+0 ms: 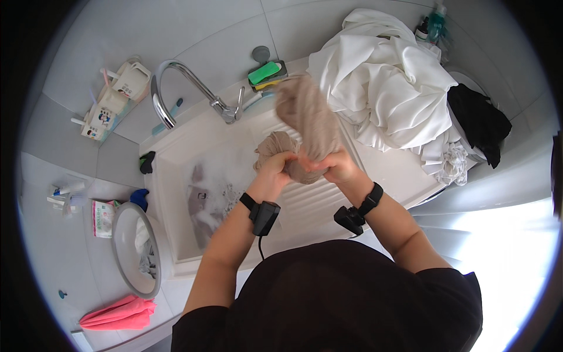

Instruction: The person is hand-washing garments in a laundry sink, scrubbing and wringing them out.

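Note:
A wet beige cloth [310, 116] is bunched between my hands above the ribbed washboard side of a white laundry sink [316, 209]. My left hand [276, 169] grips its lower left bundle. Around the middle of the cloth my right hand [334, 165] is closed, and a long blurred part of the fabric stands up beyond it. Sudsy water fills the basin at left, with a greyish garment [200, 202] lying in it. Both wrists wear black straps with small black devices.
A chrome faucet [220, 108] arches over the basin's back left. White fabric [387, 83] is heaped at the right, beside a black cloth [479, 119]. A green sponge [264, 72] sits on a holder behind the sink. A grey-rimmed bucket [132, 251] stands at left, near a pink cloth [118, 314].

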`<action>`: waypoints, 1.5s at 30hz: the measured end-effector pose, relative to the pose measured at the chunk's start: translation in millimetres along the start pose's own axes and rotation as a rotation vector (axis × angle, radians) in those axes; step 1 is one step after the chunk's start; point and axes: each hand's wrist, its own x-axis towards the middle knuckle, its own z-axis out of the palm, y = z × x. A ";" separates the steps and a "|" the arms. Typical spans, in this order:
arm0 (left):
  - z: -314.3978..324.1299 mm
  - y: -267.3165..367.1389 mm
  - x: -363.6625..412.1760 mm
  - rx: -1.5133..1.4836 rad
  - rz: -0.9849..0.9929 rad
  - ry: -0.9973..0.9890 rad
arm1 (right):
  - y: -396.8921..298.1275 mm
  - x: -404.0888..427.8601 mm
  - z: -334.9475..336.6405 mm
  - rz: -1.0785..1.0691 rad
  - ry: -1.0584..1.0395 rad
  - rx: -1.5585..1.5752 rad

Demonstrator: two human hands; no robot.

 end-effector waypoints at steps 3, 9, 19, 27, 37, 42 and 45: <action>19.3 10.2 -36.9 0.392 0.381 -0.524 | 5.4 2.3 11.9 0.106 -0.109 0.091; -12.1 5.9 -4.9 0.479 0.363 -0.466 | 13.3 9.8 4.6 0.162 -0.164 0.132; -5.5 33.8 -40.5 -0.295 -0.113 -0.502 | -9.8 27.9 -48.3 -0.060 0.630 0.664; -19.7 -16.4 -20.9 -0.566 0.336 -0.698 | -11.3 7.0 -19.2 0.052 0.894 0.835; -19.7 -9.7 -31.8 -0.573 0.265 -0.460 | 11.0 -21.2 -21.2 0.053 0.843 0.743; -6.3 21.3 -45.1 -0.436 0.039 -0.203 | -0.7 -22.4 -6.0 -0.113 0.372 0.701; 6.6 39.2 -40.0 -0.405 0.051 -0.034 | -5.4 -15.8 -4.3 -0.138 0.191 0.473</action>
